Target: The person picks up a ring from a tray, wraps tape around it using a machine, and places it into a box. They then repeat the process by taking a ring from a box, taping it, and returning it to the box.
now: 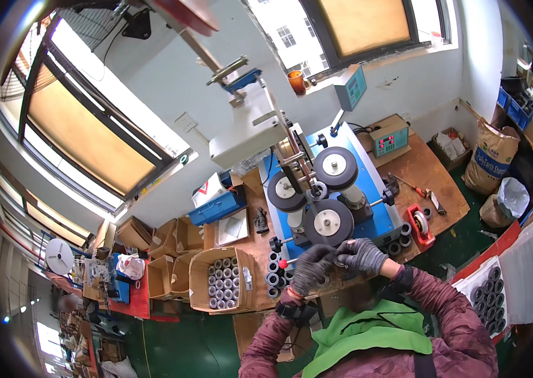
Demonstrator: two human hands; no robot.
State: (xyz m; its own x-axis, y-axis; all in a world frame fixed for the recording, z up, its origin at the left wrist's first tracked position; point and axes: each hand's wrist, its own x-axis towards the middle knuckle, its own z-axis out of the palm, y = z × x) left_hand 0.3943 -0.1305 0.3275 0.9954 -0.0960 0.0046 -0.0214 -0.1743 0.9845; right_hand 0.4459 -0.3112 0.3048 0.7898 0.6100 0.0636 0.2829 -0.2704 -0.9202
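Note:
Both hands wear dark grey knit gloves and are close together at the front of a blue-topped winding machine (373,211). My left hand (312,269) has its fingers bent inward, just below the front black roller (329,223). Beside it, my right hand (363,255) is closed with its fingertips toward the left hand. Something small and greyish seems to sit between them, too hidden to name. A ring-shaped core (318,190) sits among the three black rollers. A red-knobbed lever (283,263) stands left of my left hand.
Grey rings (274,277) are stacked at the bench's front edge, left of my hands. More fill a cardboard box (250,296) on the left and a white tray (466,285) on the right. A red tape dispenser (427,233), a screwdriver (410,184) and a control box (390,142) stand right.

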